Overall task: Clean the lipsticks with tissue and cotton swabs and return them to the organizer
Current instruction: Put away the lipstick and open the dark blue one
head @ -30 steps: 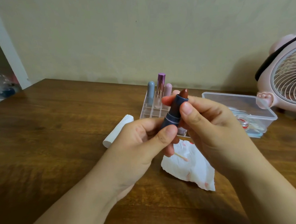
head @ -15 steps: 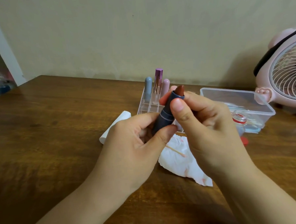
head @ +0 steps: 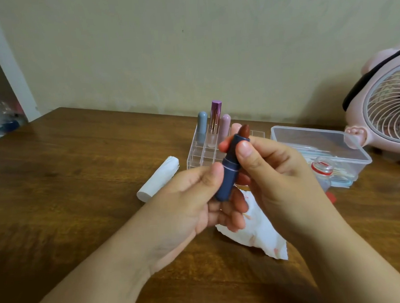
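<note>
Head view, left hand (head: 197,204) & right hand (head: 274,173) both gripping tilted navy lipstick (head: 231,166)

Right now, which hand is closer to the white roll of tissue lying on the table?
Left. The left hand grips the blue lipstick just right of the tissue roll, with bare table between them. The right hand pinches the lipstick's upper part, farther right.

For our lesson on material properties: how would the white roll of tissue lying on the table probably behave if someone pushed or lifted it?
The tissue roll is a cylinder lying on its side, so a sideways push would probably roll it across the table. It looks like wrapped paper, so likely light and soft, denting under a tight grip.
</note>
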